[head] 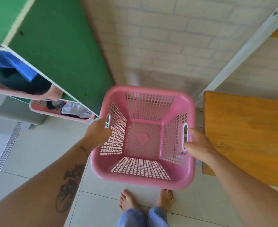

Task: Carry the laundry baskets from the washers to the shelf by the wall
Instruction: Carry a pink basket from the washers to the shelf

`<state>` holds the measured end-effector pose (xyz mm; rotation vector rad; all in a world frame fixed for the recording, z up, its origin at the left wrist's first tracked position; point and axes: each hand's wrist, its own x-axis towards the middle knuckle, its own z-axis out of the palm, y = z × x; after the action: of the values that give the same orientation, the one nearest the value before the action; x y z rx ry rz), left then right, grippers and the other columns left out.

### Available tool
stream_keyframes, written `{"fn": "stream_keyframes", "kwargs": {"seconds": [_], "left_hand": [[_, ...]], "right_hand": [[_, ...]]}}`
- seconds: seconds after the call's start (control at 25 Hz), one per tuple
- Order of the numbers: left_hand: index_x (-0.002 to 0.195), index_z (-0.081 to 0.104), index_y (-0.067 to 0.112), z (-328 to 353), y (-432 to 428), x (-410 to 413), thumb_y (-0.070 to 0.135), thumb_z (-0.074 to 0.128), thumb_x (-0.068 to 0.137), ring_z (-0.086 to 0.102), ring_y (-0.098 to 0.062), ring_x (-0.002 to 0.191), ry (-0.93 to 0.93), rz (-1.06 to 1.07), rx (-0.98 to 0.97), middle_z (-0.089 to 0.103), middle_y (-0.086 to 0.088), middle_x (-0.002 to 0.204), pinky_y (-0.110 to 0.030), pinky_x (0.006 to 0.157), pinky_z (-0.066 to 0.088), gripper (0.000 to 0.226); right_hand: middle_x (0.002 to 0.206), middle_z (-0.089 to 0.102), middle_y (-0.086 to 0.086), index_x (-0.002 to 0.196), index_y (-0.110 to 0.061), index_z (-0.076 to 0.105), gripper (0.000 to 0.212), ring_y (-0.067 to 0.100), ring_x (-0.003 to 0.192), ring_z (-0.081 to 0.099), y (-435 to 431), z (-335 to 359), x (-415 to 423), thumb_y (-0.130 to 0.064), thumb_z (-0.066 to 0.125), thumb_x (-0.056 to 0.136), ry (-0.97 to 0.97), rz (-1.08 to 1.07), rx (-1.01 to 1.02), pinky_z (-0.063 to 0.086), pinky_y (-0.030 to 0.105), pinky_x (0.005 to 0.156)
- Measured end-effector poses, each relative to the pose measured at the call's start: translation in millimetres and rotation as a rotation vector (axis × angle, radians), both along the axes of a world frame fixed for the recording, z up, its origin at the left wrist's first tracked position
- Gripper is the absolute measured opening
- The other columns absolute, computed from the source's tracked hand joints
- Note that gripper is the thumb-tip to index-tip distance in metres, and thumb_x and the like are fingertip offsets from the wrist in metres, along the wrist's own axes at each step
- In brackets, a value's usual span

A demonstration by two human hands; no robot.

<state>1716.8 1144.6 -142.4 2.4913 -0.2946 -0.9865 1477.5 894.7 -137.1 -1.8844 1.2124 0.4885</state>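
An empty pink laundry basket (pixel 143 138) with mesh walls hangs above the tiled floor, held level in front of me. My left hand (pixel 97 133) grips its left handle slot and my right hand (pixel 198 145) grips the right one. At the left stands a white-framed shelf (pixel 41 74) against a green wall. On it sit two more pink baskets: an upper basket (pixel 51 94) with blue and dark clothes, and a lower basket (pixel 41 108) with white and dark laundry.
An orange wooden tabletop (pixel 248 128) juts in at the right, close to the basket's right rim. A white post (pixel 243 48) runs up the brick-patterned wall (pixel 159 38). A grey machine (pixel 7 110) and a floor drain (pixel 5 149) lie at the left. My bare feet (pixel 146 200) stand below the basket.
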Motion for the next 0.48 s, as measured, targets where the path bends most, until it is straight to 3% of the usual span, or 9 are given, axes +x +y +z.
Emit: {"fn": "stream_keyframes", "kwargs": {"seconds": [0.08, 0.12, 0.2, 0.28, 0.4, 0.48], "left_hand": [[0.125, 0.057, 0.021, 28.3, -0.3, -12.4, 0.015, 0.051, 0.079, 0.062, -0.010, 0.073, -0.027, -0.002, 0.008, 0.057, -0.002, 0.117, -0.024, 0.053, 0.050, 0.047], [0.120, 0.060, 0.021, 45.5, -0.4, -19.8, 0.015, 0.050, 0.079, 0.063, -0.011, 0.073, -0.038, -0.011, 0.003, 0.057, -0.002, 0.118, -0.022, 0.052, 0.049, 0.043], [0.116, 0.063, 0.023, 86.6, -0.2, -38.9, 0.014, 0.049, 0.080, 0.065, -0.015, 0.082, -0.066, -0.031, -0.030, 0.061, -0.002, 0.120, -0.024, 0.063, 0.052, 0.040], [0.119, 0.063, 0.025, 130.3, -0.9, -59.4, 0.013, 0.050, 0.081, 0.063, -0.016, 0.095, -0.101, -0.072, -0.086, 0.063, 0.000, 0.125, -0.026, 0.078, 0.050, 0.042], [0.122, 0.062, 0.025, 199.0, -4.7, -91.9, 0.012, 0.049, 0.081, 0.065, -0.016, 0.098, -0.158, -0.202, -0.155, 0.066, 0.002, 0.121, -0.035, 0.090, 0.053, 0.046], [0.119, 0.065, 0.025, 237.5, -7.0, -112.5, 0.012, 0.048, 0.081, 0.064, -0.012, 0.097, -0.216, -0.282, -0.202, 0.068, 0.004, 0.116, -0.029, 0.094, 0.049, 0.044]], "right_hand": [[0.091, 0.055, -0.009, 0.091, -0.040, 0.051, 0.039, 0.001, 0.065, 0.052, 0.8, 27.7, -6.3, -0.005, 0.050, 0.073, -0.047, 0.040, -0.004, 0.035, 0.015, 0.043], [0.086, 0.052, -0.014, 0.084, -0.042, 0.048, 0.038, -0.001, 0.064, 0.049, 1.3, 44.7, -10.9, -0.005, 0.050, 0.073, -0.074, 0.055, -0.003, 0.034, 0.014, 0.045], [0.108, 0.059, -0.007, 0.104, -0.035, 0.058, 0.038, 0.002, 0.079, 0.052, 2.3, 87.4, -25.0, -0.007, 0.055, 0.078, -0.135, 0.077, -0.030, 0.040, 0.012, 0.056], [0.135, 0.051, 0.001, 0.127, -0.023, 0.055, 0.046, 0.011, 0.104, 0.053, 2.8, 133.3, -41.0, -0.013, 0.057, 0.082, -0.185, 0.115, -0.102, 0.043, 0.018, 0.077], [0.152, 0.035, 0.003, 0.142, -0.018, 0.041, 0.060, 0.018, 0.136, 0.036, 8.2, 199.7, -75.7, -0.015, 0.053, 0.083, -0.196, 0.141, -0.188, 0.032, 0.031, 0.107], [0.155, 0.030, 0.001, 0.146, -0.020, 0.036, 0.062, 0.018, 0.141, 0.030, 18.0, 235.9, -103.5, -0.016, 0.052, 0.085, -0.213, 0.101, -0.229, 0.027, 0.031, 0.111]]}}
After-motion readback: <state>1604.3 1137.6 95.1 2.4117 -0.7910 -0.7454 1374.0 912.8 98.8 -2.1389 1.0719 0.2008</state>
